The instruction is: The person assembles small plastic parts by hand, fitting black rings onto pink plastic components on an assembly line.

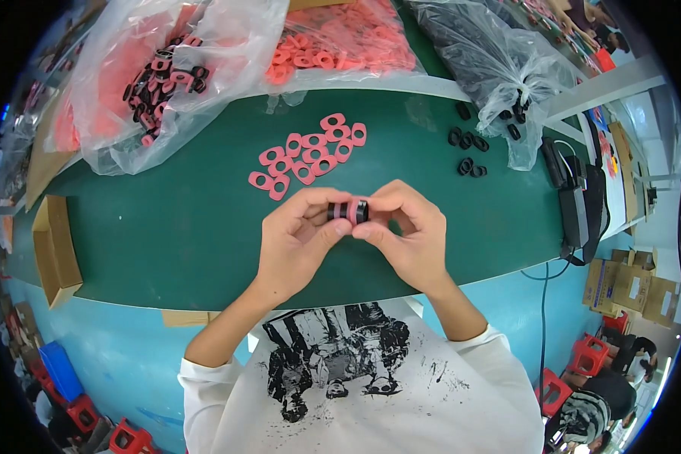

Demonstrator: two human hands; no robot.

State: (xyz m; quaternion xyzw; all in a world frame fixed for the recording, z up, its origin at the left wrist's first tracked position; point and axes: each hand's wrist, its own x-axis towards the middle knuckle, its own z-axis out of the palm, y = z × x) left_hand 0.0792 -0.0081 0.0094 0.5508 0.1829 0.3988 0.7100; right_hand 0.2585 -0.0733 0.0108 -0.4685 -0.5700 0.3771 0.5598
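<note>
My left hand (pixel 296 231) and my right hand (pixel 410 233) meet over the green table. Their thumbs and fingers close on a small stack of black and pink ring-shaped pieces (pixel 351 212), one hand at each end. Bands of black and pink alternate along it; fingertips partly hide how the pieces fit together. Just beyond my hands lie several flat pink rings (pixel 359 141) with round holes, loosely grouped. To the far right sit several small black oval rings (pixel 466 141).
Along the far edge stand clear plastic bags: one of mixed pink and black pieces (pixel 163 79), one of pink rings (pixel 340 49), one dark bag (pixel 480 41). An open cardboard box (pixel 55 246) is at the left, a black power adapter (pixel 573 216) with cables at the right.
</note>
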